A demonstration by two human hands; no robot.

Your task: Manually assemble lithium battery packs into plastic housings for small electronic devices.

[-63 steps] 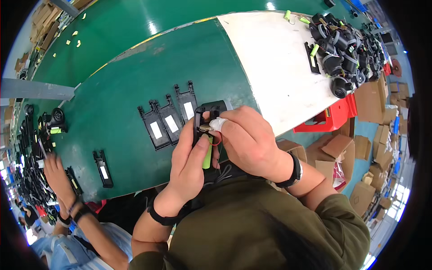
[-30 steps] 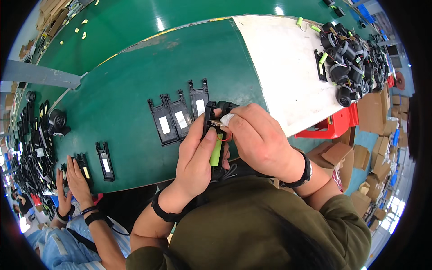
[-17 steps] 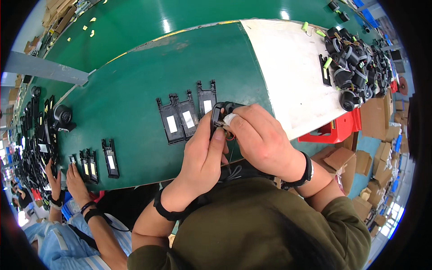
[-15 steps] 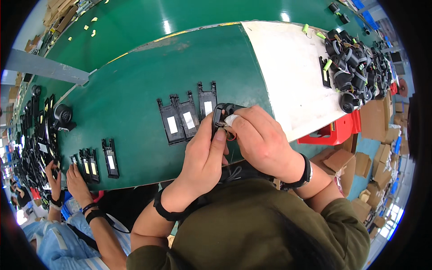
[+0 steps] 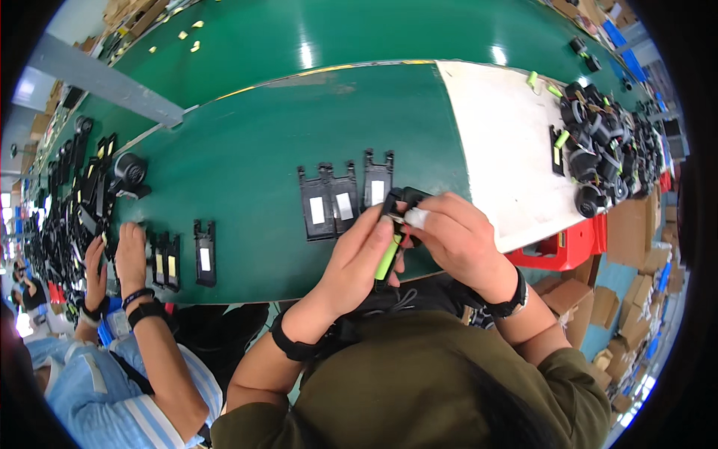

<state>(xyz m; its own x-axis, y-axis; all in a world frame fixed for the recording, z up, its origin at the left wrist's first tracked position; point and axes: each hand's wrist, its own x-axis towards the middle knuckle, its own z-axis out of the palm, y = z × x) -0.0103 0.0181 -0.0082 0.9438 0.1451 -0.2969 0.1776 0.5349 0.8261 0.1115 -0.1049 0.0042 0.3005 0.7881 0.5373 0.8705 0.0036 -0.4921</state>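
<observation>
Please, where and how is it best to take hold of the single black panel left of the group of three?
Probably grip the panel across its long side edges, near the middle, coming from above: it lies flat, narrow and separate, and its far-end prongs look slender.

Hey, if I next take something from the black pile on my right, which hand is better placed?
Right, I'd judge: your right hand is nearer the pile than your left hand. Both are at the black casing, so it would need freeing first.
</observation>
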